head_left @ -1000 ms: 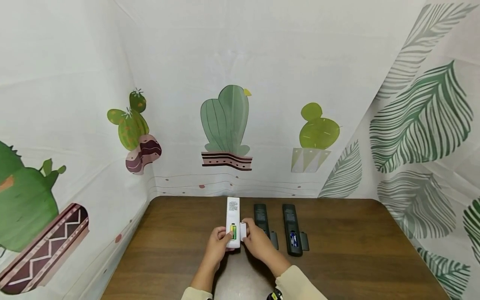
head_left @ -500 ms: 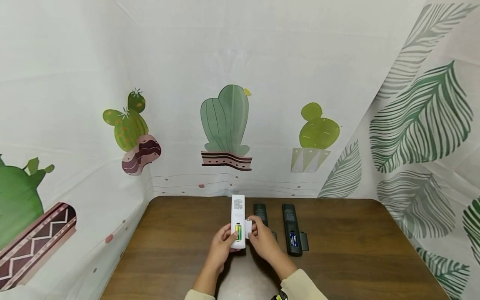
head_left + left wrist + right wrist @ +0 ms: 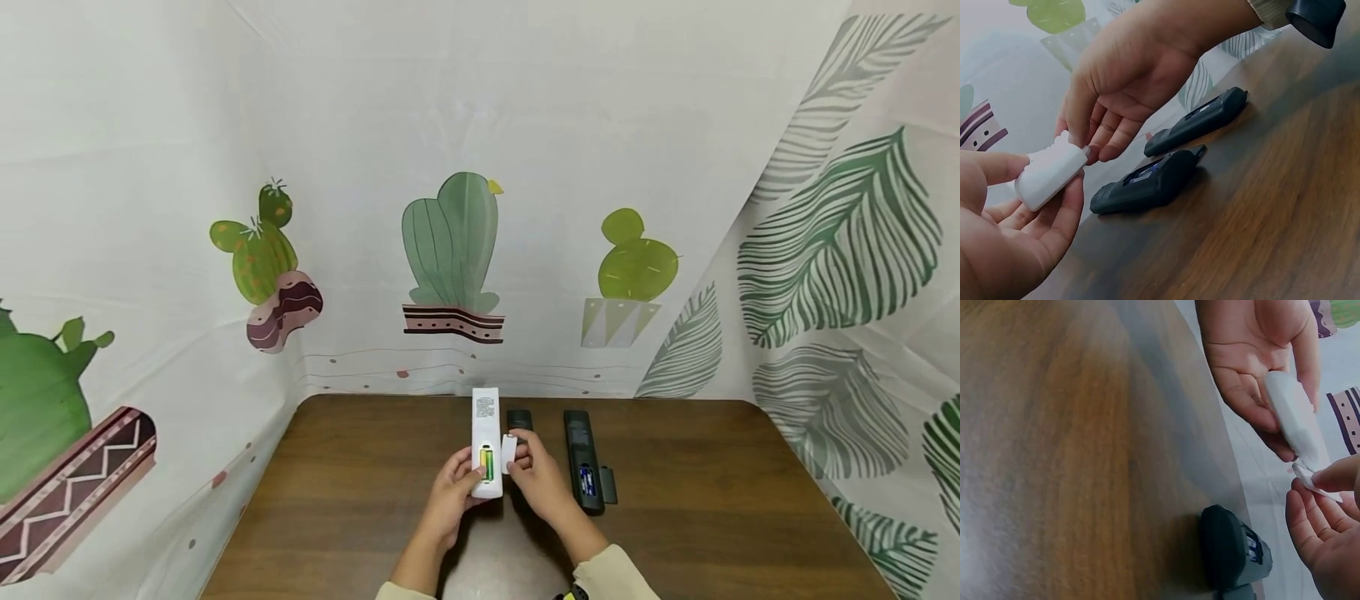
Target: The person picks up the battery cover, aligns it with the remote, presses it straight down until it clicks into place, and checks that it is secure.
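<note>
My left hand (image 3: 450,497) grips a white remote control (image 3: 486,417), back side up, with the thumb beside its uncovered battery compartment. Yellow-green batteries (image 3: 488,465) lie in that compartment. Just right of the remote, my right hand (image 3: 542,479) pinches a small white battery cover (image 3: 508,452) between thumb and fingers. In the right wrist view the cover (image 3: 1315,481) is tilted close to the lower end of the white remote (image 3: 1297,415); whether they touch I cannot tell. The left wrist view shows the remote (image 3: 1047,178) held above the table.
Two black remotes lie on the brown wooden table (image 3: 712,500). The right one (image 3: 579,442) shows blue batteries, with its black cover (image 3: 608,484) beside it. My right hand partly hides the other black remote (image 3: 519,419). A printed cloth (image 3: 547,125) hangs behind the table.
Both hands have moved to the right with the white remote and its cover. The right hand has tilted the cover and now hides more of the nearer black remote.
</note>
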Action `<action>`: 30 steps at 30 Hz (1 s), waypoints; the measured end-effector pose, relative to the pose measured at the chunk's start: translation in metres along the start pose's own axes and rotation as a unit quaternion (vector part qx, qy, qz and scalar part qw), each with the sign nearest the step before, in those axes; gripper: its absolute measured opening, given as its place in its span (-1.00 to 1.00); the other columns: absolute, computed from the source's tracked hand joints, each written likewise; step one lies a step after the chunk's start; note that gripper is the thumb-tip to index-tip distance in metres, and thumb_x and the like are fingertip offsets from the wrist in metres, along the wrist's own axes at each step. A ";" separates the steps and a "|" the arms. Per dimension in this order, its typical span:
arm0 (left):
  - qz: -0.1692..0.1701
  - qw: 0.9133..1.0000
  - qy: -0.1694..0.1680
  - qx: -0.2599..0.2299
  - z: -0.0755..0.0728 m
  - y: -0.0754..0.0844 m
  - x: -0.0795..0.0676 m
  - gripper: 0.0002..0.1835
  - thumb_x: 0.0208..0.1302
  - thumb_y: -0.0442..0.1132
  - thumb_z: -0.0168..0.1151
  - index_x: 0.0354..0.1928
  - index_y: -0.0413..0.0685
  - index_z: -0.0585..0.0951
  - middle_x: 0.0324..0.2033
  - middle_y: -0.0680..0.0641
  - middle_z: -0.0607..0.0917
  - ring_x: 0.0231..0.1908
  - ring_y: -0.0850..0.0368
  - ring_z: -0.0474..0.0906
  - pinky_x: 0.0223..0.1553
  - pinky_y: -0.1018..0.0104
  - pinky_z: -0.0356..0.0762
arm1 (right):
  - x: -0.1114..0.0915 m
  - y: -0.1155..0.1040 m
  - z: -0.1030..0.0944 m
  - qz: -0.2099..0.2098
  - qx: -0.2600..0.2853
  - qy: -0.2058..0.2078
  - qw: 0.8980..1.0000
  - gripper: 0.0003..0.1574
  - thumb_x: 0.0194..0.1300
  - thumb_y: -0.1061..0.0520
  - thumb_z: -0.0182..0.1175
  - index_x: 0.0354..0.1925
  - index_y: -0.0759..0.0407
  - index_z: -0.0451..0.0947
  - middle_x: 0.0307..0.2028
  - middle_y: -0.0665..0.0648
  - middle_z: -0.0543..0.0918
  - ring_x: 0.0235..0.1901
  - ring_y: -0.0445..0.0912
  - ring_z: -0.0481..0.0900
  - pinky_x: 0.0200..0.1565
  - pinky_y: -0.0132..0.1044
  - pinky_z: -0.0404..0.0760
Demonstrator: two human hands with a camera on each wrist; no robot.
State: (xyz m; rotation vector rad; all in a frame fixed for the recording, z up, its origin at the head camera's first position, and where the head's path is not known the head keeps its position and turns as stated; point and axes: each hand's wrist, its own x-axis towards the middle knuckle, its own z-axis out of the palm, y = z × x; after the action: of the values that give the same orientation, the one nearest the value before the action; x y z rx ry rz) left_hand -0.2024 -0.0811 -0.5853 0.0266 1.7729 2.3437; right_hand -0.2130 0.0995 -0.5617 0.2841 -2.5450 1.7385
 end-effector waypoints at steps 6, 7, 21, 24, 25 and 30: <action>-0.001 1.000 -0.011 -0.014 0.004 0.000 0.000 -0.33 0.42 -0.28 0.15 0.48 -0.30 0.19 0.24 -0.27 0.56 -0.10 0.15 0.64 -0.13 0.23 0.63 | 0.001 -0.005 -0.010 0.017 0.001 0.016 1.000 -0.32 0.34 0.35 0.19 0.38 0.15 0.31 -0.16 0.18 0.64 -0.24 -0.13 0.58 -0.27 -0.41 0.58; -0.002 1.000 -0.010 -0.016 0.004 0.000 0.000 -0.33 0.41 -0.29 0.15 0.49 -0.30 0.19 0.25 -0.27 0.56 -0.09 0.15 0.63 -0.12 0.23 0.63 | 0.001 -0.006 -0.011 0.019 0.002 0.017 1.000 -0.31 0.35 0.35 0.18 0.39 0.13 0.30 -0.16 0.18 0.64 -0.23 -0.13 0.58 -0.26 -0.41 0.58; -0.013 0.998 -0.045 -0.052 0.006 0.005 -0.003 -0.25 0.32 -0.43 0.12 0.52 -0.31 0.12 0.34 -0.29 0.49 -0.08 0.16 0.65 -0.05 0.23 0.61 | 0.002 -0.017 -0.018 -0.003 0.026 0.031 0.999 -0.32 0.36 0.35 0.18 0.39 0.14 0.30 -0.17 0.17 0.64 -0.20 -0.10 0.59 -0.20 -0.41 0.60; -0.017 0.997 -0.049 -0.055 0.006 0.005 -0.003 -0.23 0.29 -0.46 0.12 0.53 -0.30 0.11 0.37 -0.31 0.45 -0.07 0.15 0.65 -0.04 0.24 0.61 | 0.001 -0.019 -0.018 -0.001 0.030 0.027 0.999 -0.33 0.36 0.35 0.18 0.39 0.14 0.30 -0.18 0.16 0.64 -0.20 -0.11 0.58 -0.19 -0.42 0.59; -0.018 0.997 -0.050 -0.057 0.006 0.005 -0.003 -0.22 0.28 -0.47 0.12 0.53 -0.29 0.11 0.37 -0.32 0.44 -0.06 0.15 0.65 -0.04 0.24 0.60 | 0.001 -0.020 -0.018 0.000 0.032 0.025 0.999 -0.33 0.36 0.35 0.19 0.38 0.13 0.31 -0.17 0.16 0.64 -0.20 -0.11 0.58 -0.18 -0.42 0.59; -0.020 0.996 -0.058 -0.060 0.007 0.005 -0.003 -0.18 0.23 -0.50 0.13 0.54 -0.28 0.10 0.40 -0.33 0.40 -0.03 0.12 0.63 -0.02 0.25 0.60 | -0.001 -0.022 -0.016 0.008 0.047 0.015 0.999 -0.33 0.36 0.34 0.21 0.37 0.09 0.33 -0.16 0.17 0.64 -0.18 -0.09 0.57 -0.16 -0.43 0.58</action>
State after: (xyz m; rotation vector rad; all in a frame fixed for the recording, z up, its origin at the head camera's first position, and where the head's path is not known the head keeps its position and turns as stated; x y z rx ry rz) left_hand -0.1991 -0.0766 -0.5785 0.1066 1.5633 2.3640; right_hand -0.2093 0.1066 -0.5360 0.2423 -2.4569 1.8557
